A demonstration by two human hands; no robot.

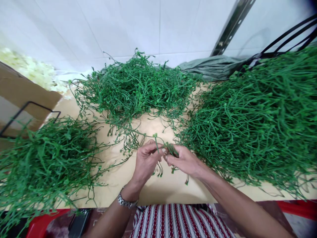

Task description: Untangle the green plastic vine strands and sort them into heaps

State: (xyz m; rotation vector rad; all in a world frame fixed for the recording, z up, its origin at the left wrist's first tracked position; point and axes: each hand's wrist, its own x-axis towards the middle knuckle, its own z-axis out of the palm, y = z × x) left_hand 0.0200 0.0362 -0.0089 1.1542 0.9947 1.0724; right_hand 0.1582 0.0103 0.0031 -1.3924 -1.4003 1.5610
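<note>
Head view: three green heaps (142,89) are lying tangled. Left hand (148,161) and right hand (184,160) are pinching wiry stems (156,142).

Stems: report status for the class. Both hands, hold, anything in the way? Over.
Left hand, grip closed on stems. Right hand, same, close beside. Left pile, right pile, far pile around three sides; loose stems near left hand.

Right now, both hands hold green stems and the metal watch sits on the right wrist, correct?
Wrong side: the head view shows the metal watch on the left wrist. The left hand and right hand do hold green stems.
</note>
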